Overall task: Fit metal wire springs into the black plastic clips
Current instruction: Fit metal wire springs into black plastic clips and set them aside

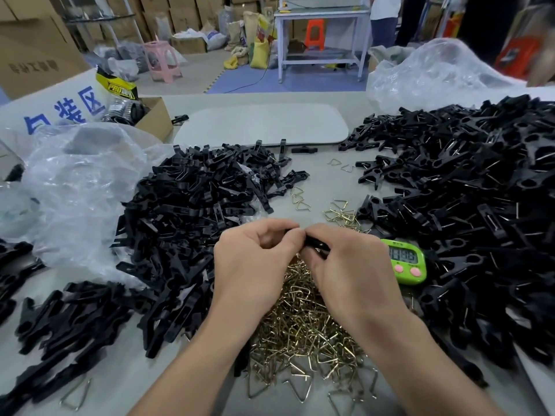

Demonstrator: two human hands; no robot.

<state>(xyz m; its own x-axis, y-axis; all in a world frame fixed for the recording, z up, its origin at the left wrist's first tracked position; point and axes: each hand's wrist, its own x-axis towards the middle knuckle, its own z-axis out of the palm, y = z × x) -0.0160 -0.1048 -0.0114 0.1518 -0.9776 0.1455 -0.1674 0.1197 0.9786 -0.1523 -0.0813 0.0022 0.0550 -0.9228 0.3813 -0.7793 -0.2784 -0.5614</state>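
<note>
Centrally, left hand (255,259) and right hand (351,265) tight around one glossy black clip (315,246) — brassy triangular springs (300,325) beneath.

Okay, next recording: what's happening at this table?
A person is assembling clips by hand. The left hand and right hand together grip one black clip just above a heap of brass-coloured wire springs. Whether its spring is seated yet is hidden by the fingers. A pile of loose black pieces lies to the left, and clips with springs fitted are piled on the right beside a green timer.
</note>
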